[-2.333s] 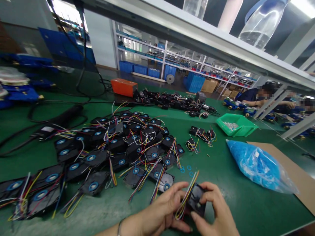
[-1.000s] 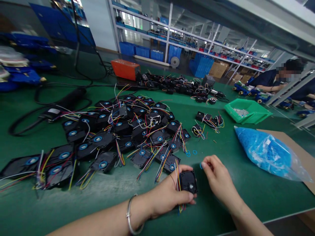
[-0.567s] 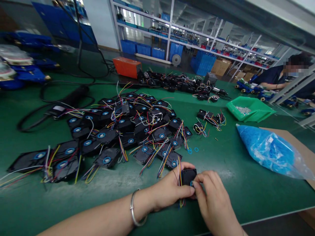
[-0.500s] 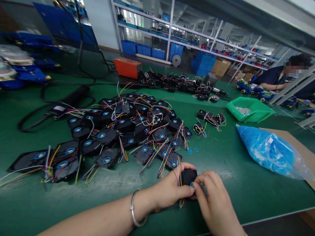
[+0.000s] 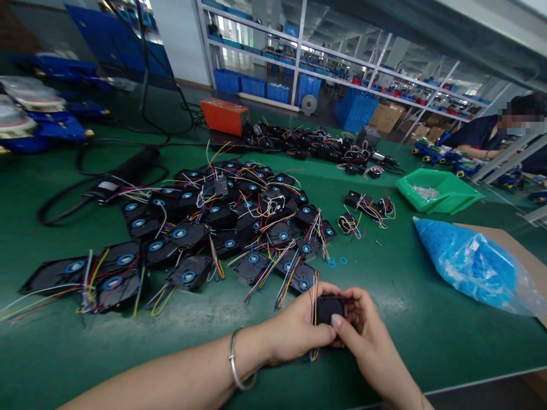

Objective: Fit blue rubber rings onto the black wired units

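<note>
L hand (image 5: 293, 327) is clamped on a small blk unit (image 5: 330, 307), thumb across its near face, a bundle of coloured wires (image 5: 315, 343) hanging btwn palm & casing. R hand (image 5: 365, 336) is closed round the unit's other side, thumb pressed on the low part of the face, fingers curled at the edge. The unit is held up over the near part of the green table (image 5: 205, 347), just R of a big pile of blk units (image 5: 182, 234) w/ blue rings on them. A few loose rings (image 5: 343, 261) lie just beyond the hands; bag of blue pcs (image 5: 474, 265) well off to R, nr a green bin (image 5: 459, 200).
</note>
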A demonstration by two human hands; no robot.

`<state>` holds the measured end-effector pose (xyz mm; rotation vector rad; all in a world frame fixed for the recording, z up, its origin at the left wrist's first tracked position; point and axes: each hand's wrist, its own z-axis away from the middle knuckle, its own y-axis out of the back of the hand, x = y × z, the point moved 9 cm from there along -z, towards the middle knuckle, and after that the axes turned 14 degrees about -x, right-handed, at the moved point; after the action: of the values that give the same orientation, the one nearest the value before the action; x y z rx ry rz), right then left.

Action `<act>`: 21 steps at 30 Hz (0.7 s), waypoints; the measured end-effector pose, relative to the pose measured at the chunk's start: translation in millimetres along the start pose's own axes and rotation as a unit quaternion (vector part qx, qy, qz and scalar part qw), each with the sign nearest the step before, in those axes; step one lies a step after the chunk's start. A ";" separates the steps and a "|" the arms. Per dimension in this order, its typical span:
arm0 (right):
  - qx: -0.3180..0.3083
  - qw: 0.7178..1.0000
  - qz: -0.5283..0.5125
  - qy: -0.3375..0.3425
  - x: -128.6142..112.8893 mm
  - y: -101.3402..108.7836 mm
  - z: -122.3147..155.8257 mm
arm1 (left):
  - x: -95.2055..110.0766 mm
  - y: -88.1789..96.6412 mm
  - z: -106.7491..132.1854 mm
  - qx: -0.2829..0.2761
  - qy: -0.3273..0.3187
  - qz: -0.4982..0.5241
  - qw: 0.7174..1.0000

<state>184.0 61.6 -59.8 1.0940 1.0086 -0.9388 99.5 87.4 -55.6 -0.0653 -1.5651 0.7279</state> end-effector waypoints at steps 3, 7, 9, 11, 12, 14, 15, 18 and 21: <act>-0.013 1.000 0.006 0.003 -3.0 -2.7 -0.9 | 0.0 -1.1 0.2 -0.007 -0.002 0.011 1.000; 0.016 0.999 0.032 0.010 -2.5 13.1 -1.4 | -4.3 -2.6 2.1 -0.020 0.011 0.016 1.000; 0.044 0.998 0.038 0.008 3.4 35.3 -3.1 | -6.3 -3.3 2.9 -0.033 0.014 -0.003 0.999; 0.053 0.996 0.076 -0.003 9.7 61.0 -7.9 | -9.3 -3.0 3.1 -0.039 0.021 -0.016 0.999; 0.051 0.992 0.118 -0.007 10.7 73.3 -11.7 | -11.4 -2.7 2.9 -0.039 0.029 -0.014 0.999; 0.051 0.971 0.233 -0.004 5.5 94.1 -21.8 | -14.9 -3.3 1.8 -0.044 0.039 0.006 0.998; 0.058 0.956 0.287 0.005 -0.7 101.5 -28.3 | -15.5 -3.9 1.0 -0.046 0.040 0.017 0.998; 0.087 0.920 0.381 0.040 -23.6 110.6 -56.6 | -14.0 -5.3 -1.2 -0.057 0.030 0.033 0.997; 0.133 0.897 0.418 0.056 -40.8 112.4 -96.6 | -10.6 -6.7 -1.5 -0.074 0.013 0.032 0.997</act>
<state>263.0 182.5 -7.5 1.6366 0.4006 -0.3042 105.0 77.9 -61.7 -0.2338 -1.5957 0.6584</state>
